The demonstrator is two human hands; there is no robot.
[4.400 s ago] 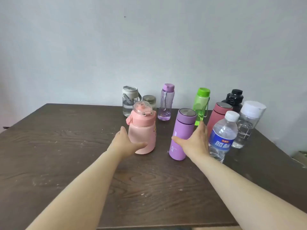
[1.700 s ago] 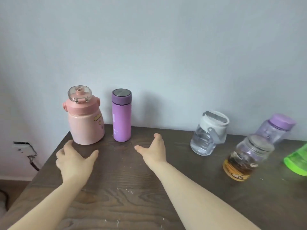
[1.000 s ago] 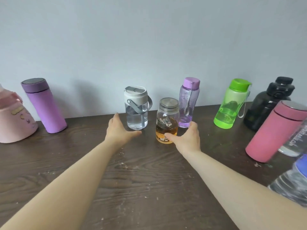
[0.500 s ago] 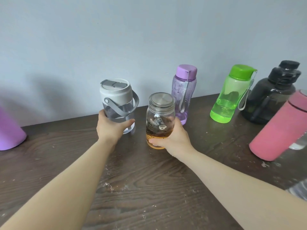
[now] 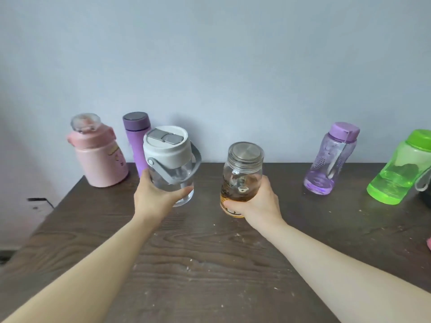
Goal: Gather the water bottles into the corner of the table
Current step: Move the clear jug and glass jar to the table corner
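Near the table's far left corner, the left hand clasps a clear white-lidded handled bottle and the right hand a metal-lidded glass jar of amber liquid, probably heavy, slippery, breakable; low body grips suit both.

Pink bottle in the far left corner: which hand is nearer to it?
Left. The left hand, gripping the white-lidded clear bottle, is just right of the pink bottle. The right hand, holding the jar, is farther right.
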